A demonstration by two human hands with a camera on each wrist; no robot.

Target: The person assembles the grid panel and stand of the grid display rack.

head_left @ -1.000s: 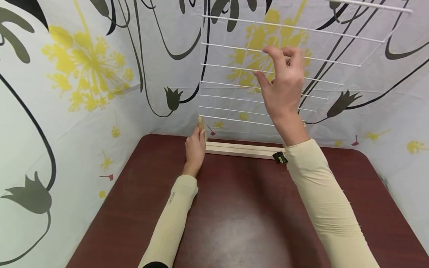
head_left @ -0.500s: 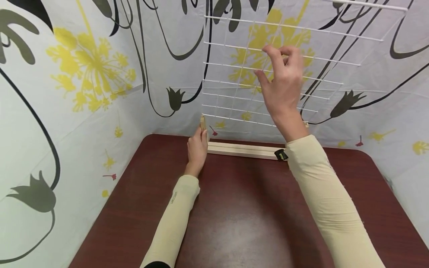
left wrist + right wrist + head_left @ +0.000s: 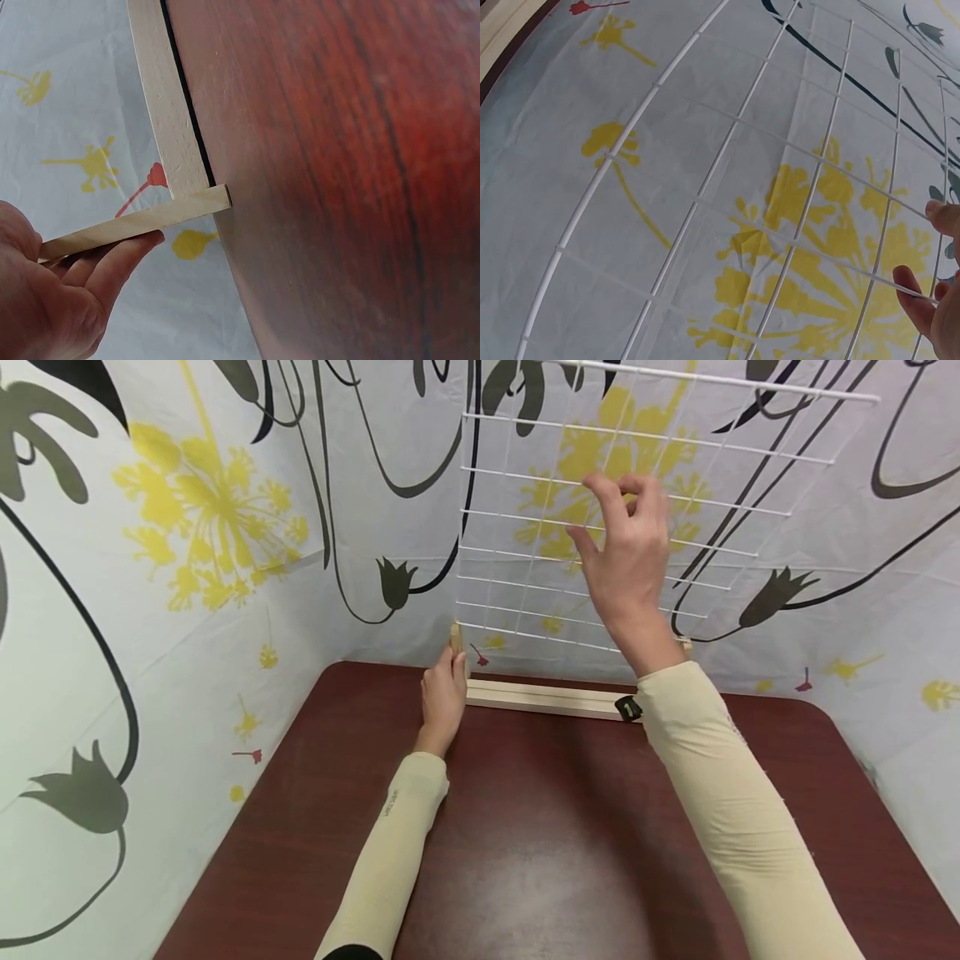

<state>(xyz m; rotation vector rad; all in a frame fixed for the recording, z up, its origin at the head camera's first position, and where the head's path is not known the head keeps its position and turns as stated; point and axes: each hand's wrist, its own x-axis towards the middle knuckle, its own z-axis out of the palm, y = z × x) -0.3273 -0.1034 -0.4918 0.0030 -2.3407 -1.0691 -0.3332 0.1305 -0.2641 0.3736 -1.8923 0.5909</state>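
Observation:
A white wire rack [image 3: 525,472] stands upright at the back, its bars also filling the right wrist view [image 3: 739,120]. My right hand [image 3: 630,560] grips its wires near the middle, with thumb and fingertips [image 3: 937,210] at the bars. My left hand [image 3: 444,693] holds a pale wooden strip [image 3: 456,635] at the rack's lower left corner. In the left wrist view, that strip [image 3: 142,220] lies between thumb and fingers of the hand [image 3: 60,300], its far end against a long wooden bar [image 3: 169,97].
The dark red table [image 3: 510,827] fills the lower view. Along its back edge runs the wooden bar [image 3: 540,697], a black tag [image 3: 627,708] near its right end. A small wooden end [image 3: 685,645] shows beside my right wrist. Patterned sheets [image 3: 187,693] enclose the back and sides.
The rack's top edge has come lower and a little left in the head view, and my right hand has moved slightly down with it. My left hand keeps its grip on the strip.

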